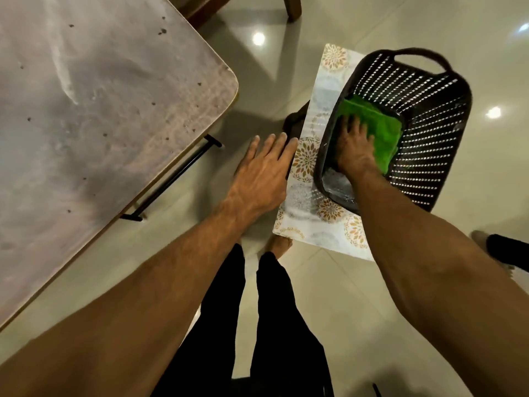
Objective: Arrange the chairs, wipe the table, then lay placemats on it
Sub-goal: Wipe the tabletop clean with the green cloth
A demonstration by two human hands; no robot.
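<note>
A dusty table [100, 110] with crumbs on it fills the left of the view. To its right a white placemat [307, 167] with flower patterns lies under a dark perforated basket [429, 116]. Inside the basket rests a green cloth [380, 133]. My right hand [353, 144] reaches into the basket and lies flat on the cloth, fingers spread over it. My left hand [263, 170] hovers open beside the placemat's left edge, fingertips at its border, holding nothing.
A wooden chair leg [293, 7] stands at the top behind the table corner. The table's black metal foot [174, 176] runs along the tiled floor. My legs and a bare foot [279, 245] are below. Another person's foot [495, 250] shows at the right edge.
</note>
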